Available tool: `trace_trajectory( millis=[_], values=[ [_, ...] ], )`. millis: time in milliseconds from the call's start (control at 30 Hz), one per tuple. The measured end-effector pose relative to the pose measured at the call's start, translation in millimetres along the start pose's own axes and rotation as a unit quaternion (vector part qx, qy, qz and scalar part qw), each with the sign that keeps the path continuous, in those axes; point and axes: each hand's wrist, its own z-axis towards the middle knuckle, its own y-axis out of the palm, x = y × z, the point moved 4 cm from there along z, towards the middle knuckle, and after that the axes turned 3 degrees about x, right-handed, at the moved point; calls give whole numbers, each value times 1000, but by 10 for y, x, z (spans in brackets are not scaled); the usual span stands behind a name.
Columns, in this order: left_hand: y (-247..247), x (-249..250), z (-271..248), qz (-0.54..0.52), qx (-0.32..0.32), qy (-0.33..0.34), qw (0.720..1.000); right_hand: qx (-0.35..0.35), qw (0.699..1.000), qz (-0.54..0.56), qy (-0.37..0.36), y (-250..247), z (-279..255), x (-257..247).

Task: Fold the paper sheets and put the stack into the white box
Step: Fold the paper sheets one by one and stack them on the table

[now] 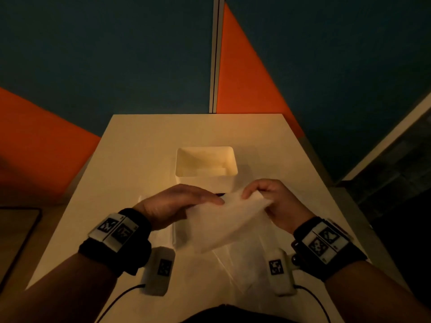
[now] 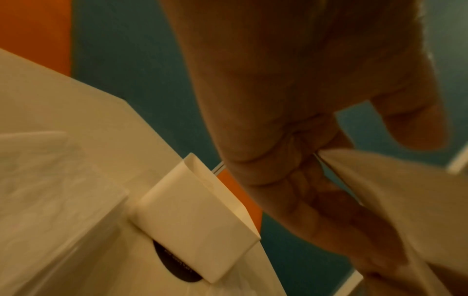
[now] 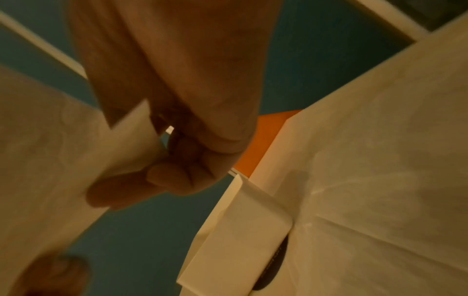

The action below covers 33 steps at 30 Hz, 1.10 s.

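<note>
While one paper sheet [image 1: 224, 220] hangs in the air between both hands, just in front of the white box [image 1: 206, 165], the folding looks only partly done; the left hand [image 1: 172, 206] pinches its left corner, the right hand [image 1: 277, 201] has curled fingers [image 3: 121, 190] grasping the right corner; more sheets [image 1: 235, 259] lie flat on the desk [image 1: 140, 148] beneath, their number too blurred to count; something pale, perhaps folded paper, lies in the box; I judge most of the folding and the final stacking are left. Counted: one box, one lifted sheet, two hands, one dark round label [image 2: 174, 264] at the box's foot.
</note>
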Motion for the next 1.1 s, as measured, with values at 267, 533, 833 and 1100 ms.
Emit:
trace_trajectory(
  millis=[267, 533, 833, 1100],
  values=[
    [136, -18, 143, 95, -3, 62, 994, -79, 994, -78, -15, 202, 69, -82],
    [-242, -210, 31, 16, 184, 46, 982, 62, 970, -231, 44, -347, 326, 52],
    [-879, -757, -160, 39, 412, -21, 910, -75, 685, -721, 80, -639, 450, 661],
    [-1089, -1111, -252, 236, 456, -70, 855, -63, 707, -693, 127, -645, 459, 882]
  ],
)
